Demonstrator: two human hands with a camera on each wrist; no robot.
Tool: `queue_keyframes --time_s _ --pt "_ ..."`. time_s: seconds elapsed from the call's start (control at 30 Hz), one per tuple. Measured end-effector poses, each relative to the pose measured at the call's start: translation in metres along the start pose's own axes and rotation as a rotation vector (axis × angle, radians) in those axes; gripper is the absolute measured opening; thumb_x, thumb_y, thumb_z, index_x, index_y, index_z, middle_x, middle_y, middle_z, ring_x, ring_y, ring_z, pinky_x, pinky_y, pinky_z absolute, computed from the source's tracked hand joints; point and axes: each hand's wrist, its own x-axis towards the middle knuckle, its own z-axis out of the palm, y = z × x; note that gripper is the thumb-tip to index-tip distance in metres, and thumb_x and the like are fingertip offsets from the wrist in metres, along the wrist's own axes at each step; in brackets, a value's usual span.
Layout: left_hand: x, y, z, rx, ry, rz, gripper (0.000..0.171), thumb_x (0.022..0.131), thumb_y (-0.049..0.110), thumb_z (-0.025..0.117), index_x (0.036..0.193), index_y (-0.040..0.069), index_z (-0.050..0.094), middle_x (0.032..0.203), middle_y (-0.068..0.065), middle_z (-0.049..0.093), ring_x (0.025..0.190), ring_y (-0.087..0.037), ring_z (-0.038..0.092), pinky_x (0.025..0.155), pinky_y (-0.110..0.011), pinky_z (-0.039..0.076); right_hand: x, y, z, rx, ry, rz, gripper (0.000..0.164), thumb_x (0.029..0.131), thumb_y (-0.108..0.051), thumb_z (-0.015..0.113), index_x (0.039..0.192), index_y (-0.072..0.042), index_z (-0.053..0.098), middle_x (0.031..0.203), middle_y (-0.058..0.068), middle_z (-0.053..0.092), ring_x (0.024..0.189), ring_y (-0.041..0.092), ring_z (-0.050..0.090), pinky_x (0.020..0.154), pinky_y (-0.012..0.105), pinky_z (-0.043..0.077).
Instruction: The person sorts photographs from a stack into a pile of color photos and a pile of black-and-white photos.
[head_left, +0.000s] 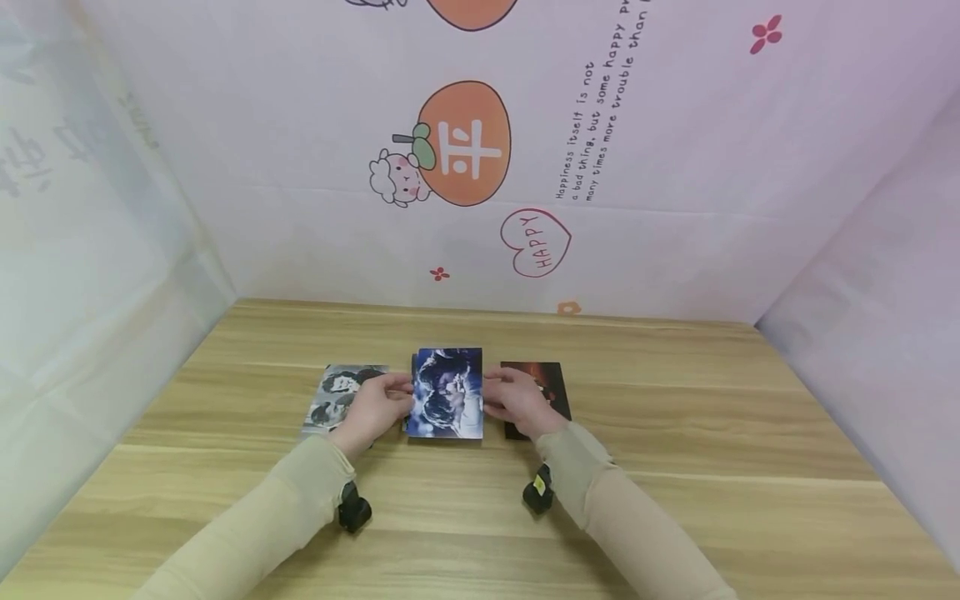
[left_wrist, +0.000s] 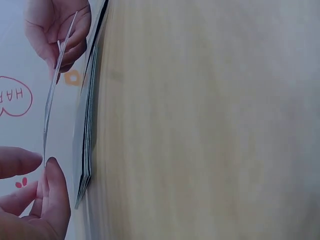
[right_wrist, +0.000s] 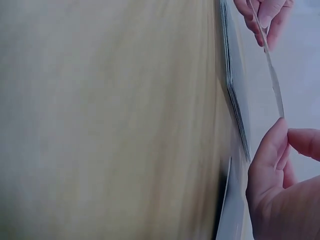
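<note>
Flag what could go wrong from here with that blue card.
Slip: the left hand and right hand pinch the blue card only at its edges, so it might slide free.
Misalignment: raised over the card stack, it could land crooked.
Bump: in head view, hands overlap the black-and-white card and dark red card; brushing could shift either.

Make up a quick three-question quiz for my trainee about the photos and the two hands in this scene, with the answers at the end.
1. How many hands hold the blue photo?

2. True or false: the blue photo rests flat on the stack of cards.

3. In the head view, which photo is partly covered by the right hand?
A. The black-and-white photo
B. The dark red photo
C. A plain white photo

Key:
1. Two: the left hand and the right hand, at opposite edges.
2. False; the wrist views show it raised above the stack.
3. B.
</note>
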Motion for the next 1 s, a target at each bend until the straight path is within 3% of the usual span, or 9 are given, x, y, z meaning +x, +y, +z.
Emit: queue_keyframes --time_s 0.17,0.37,1.0 --pt "-0.004 0.003 0.005 -0.011 -0.005 0.021 0.042 0.084 -0.004 0.059 0.125 -0.011 0.053 0.111 -0.023 0.063 0.101 -0.034 0.063 0.080 -0.031 0.056 -0.003 0.002 -0.006 -0.019 0.000 -0.005 0.036 0.089 -0.003 0.058 0.125 0.001 0.055 0.099 0.010 0.060 0.075 0.014 0.055 0.065 0.020 0.053" --pt "-0.003 0.004 0.013 -0.048 -0.017 0.022 0.044 0.083 -0.003 0.060 0.126 -0.010 0.054 0.109 -0.020 0.064 0.097 -0.029 0.064 0.074 -0.026 0.055 -0.007 0.003 -0.016 -0.051 0.003 -0.021 0.037 0.088 -0.002 0.057 0.126 0.000 0.055 0.104 0.012 0.059 0.077 0.014 0.055 0.066 0.021 0.053" --pt "0.008 0.017 0.058 -0.157 -0.065 0.016 0.046 0.081 -0.006 0.060 0.126 -0.009 0.054 0.108 -0.019 0.063 0.094 -0.025 0.065 0.073 -0.026 0.057 -0.015 0.005 -0.062 -0.091 -0.008 -0.015 0.038 0.092 -0.002 0.051 0.130 0.006 0.047 0.115 0.016 0.051 0.090 0.016 0.053 0.078 0.025 0.052"
